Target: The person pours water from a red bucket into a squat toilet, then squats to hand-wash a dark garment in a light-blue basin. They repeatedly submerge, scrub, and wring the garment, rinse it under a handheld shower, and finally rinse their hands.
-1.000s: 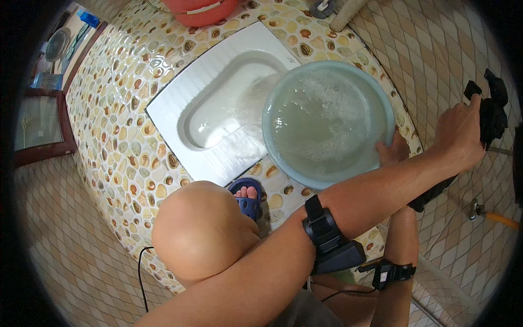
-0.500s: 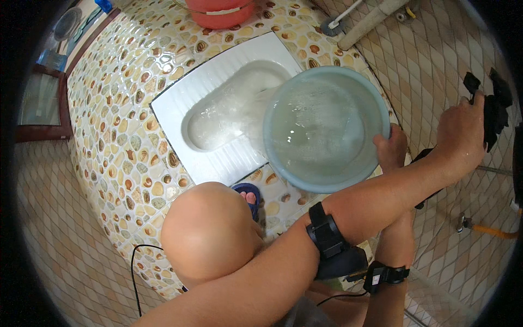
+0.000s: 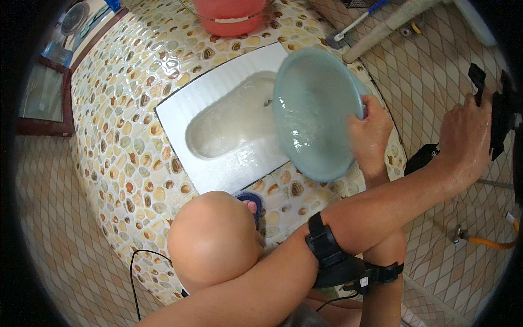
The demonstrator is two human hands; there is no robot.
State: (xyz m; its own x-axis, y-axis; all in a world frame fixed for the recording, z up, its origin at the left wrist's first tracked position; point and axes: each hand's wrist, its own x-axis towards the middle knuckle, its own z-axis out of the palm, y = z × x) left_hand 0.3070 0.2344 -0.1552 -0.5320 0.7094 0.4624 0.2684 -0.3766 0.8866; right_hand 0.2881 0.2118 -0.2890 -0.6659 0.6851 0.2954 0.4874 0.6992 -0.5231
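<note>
My right hand (image 3: 373,131) grips the rim of a round light blue plastic basin (image 3: 321,117). The basin is tilted toward the white squat toilet (image 3: 180,128), its left edge over the toilet's side. Some water shows in the basin, and the toilet's surface is wet. My left arm crosses over the right one. At the far right my left hand (image 3: 466,131) is closed on black cloth (image 3: 500,128), which hangs beside and below it; its fingertips are partly hidden. Another black piece (image 3: 422,159) shows beneath the left wrist.
A red bucket (image 3: 231,19) stands beyond the toilet. A brush (image 3: 340,37) and a pale pipe (image 3: 389,30) are at the upper right. An orange hose (image 3: 490,241) meets a tap at the right wall. My knee and a blue slipper (image 3: 251,204) are near the toilet.
The basin has tipped further to the left and holds much less water. My right hand has risen and moved left with it. My left hand stays at the black cloth, shifting slightly.
</note>
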